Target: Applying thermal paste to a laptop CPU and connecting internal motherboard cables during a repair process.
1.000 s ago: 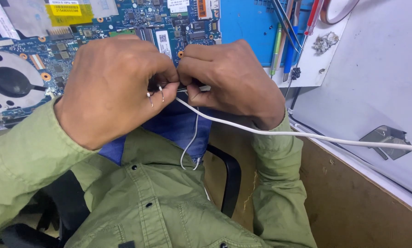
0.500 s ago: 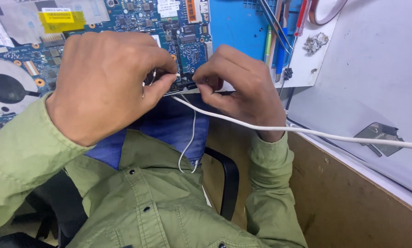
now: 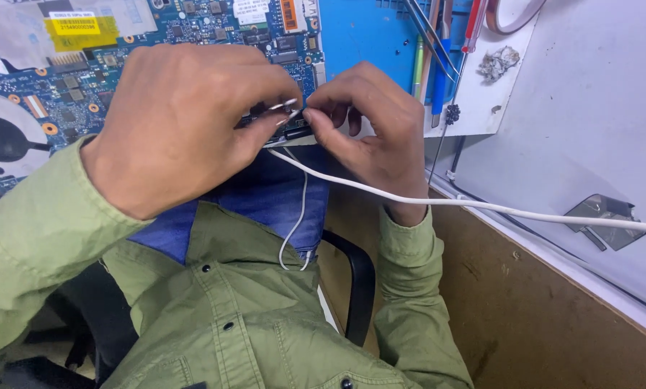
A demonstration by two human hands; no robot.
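Both hands, left hand [image 3: 182,126] and right hand [image 3: 373,133], have fingers pinched tight on the white cable [image 3: 424,202] end, right over the blue laptop motherboard [image 3: 215,21].

Head-worn view, steeply downward, close

A white cable [image 3: 438,203] runs off toward three o'clock. The circuit board [image 3: 193,29] at twelve o'clock is blue with gold-ringed holes and a yellow label [image 3: 82,29]. The shirt [image 3: 251,324] is olive green over blue jeans [image 3: 265,194]. The bench [image 3: 597,101] is pale grey.
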